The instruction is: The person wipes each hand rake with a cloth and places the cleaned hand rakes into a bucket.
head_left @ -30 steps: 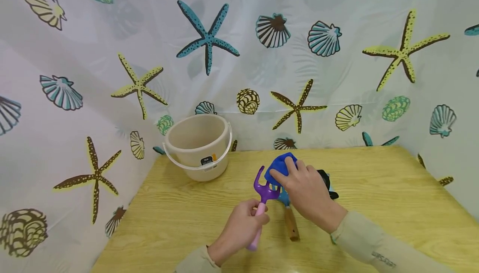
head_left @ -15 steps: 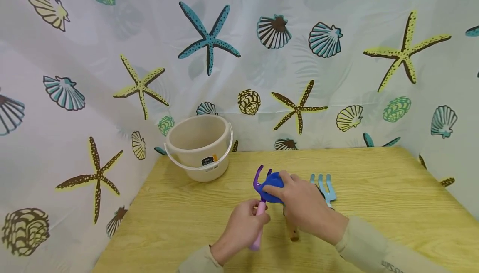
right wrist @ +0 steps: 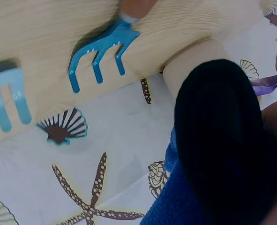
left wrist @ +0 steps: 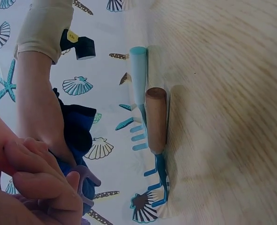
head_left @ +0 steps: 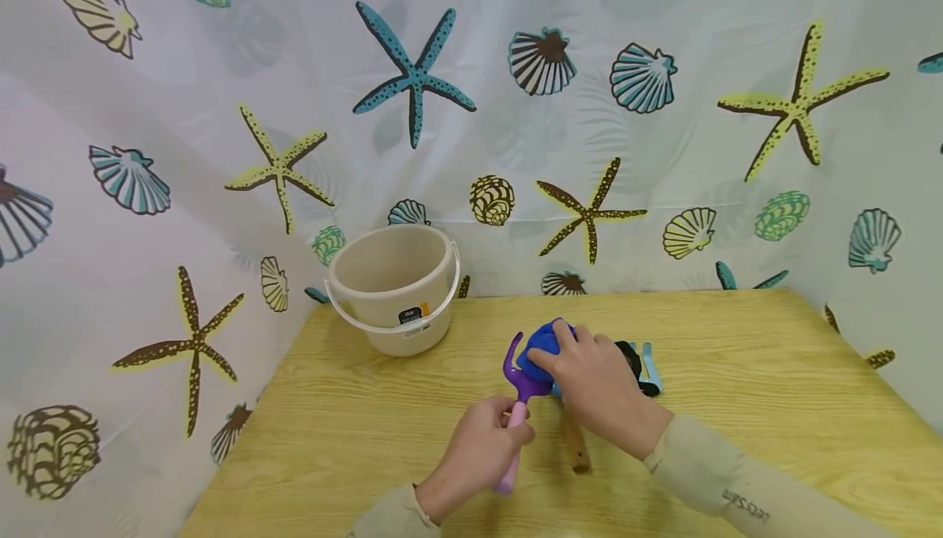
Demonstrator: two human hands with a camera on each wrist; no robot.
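Observation:
My left hand (head_left: 482,444) grips the pink handle of a small purple hand fork (head_left: 529,386), held up with its tines pointing away. My right hand (head_left: 598,378) holds a bunched blue cloth (head_left: 541,350) against the tines, covering part of them. A black piece (head_left: 629,358) shows beside the right hand; in the right wrist view this rounded black piece (right wrist: 222,131) hides much of the cloth. On the table lie a blue hand fork with a wooden handle (head_left: 576,444), partly under the right hand, and a light blue fork (head_left: 650,368).
A beige bucket (head_left: 386,305) with a clear handle stands at the table's back left. The wood-grain table (head_left: 354,448) is bounded by a white curtain (head_left: 516,137) printed with starfish and shells.
My right hand and the cloth moved down toward the purple fork's neck, then back up along its tines. The left hand keeps its grip, nearly still.

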